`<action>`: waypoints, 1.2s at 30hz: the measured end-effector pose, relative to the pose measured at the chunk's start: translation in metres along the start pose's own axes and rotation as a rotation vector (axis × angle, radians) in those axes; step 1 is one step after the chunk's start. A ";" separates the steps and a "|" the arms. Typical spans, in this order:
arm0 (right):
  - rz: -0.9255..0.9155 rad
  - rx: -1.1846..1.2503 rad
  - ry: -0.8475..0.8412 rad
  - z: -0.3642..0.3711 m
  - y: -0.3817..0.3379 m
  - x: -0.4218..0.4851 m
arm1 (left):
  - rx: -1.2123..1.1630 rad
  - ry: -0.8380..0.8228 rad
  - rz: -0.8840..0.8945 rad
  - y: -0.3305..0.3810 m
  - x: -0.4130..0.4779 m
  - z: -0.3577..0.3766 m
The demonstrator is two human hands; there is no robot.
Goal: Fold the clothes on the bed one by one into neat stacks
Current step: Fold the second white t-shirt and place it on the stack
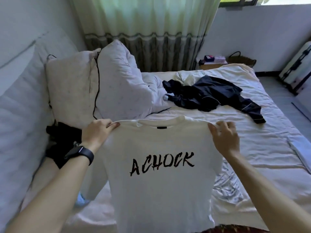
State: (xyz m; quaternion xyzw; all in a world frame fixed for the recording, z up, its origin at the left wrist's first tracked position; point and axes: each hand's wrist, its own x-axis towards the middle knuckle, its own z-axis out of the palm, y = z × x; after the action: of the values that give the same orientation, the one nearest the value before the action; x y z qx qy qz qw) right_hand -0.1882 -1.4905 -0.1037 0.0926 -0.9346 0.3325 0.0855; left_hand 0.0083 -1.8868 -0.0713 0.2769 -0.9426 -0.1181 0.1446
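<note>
A white T-shirt [161,190] with black lettering hangs upright in front of me, held up above the bed [252,148]. My left hand [97,132] pinches its left shoulder seam. My right hand [224,137] grips the right shoulder. The collar is at the top and the print faces me. A crumpled dark navy garment [212,96] with thin white piping lies on the far middle of the bed. A black garment [64,140] lies bunched at the left, beside the pillows, partly hidden by my left forearm.
Two white pillows [94,88] lean at the bed's left side, with a black cable [96,84] running between them. A bedside table [212,63] with small items and a basket [242,60] stand beyond the bed. A suitcase [297,71] leans at the right wall.
</note>
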 end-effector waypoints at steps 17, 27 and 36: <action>0.226 -0.346 -0.399 0.414 0.123 0.167 | 0.359 -0.362 0.044 -0.127 0.191 0.422; 0.145 -0.649 -0.494 0.478 0.161 0.147 | 0.323 -0.252 0.053 -0.157 0.161 0.513; 0.029 -0.587 -0.396 0.498 0.159 0.172 | 0.167 -0.222 0.025 -0.132 0.183 0.525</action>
State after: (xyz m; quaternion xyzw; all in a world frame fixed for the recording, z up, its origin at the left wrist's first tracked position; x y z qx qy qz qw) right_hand -0.4407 -1.7068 -0.5430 0.1135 -0.9900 0.0266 -0.0793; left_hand -0.2518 -2.0213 -0.5612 0.2615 -0.9627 -0.0674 0.0173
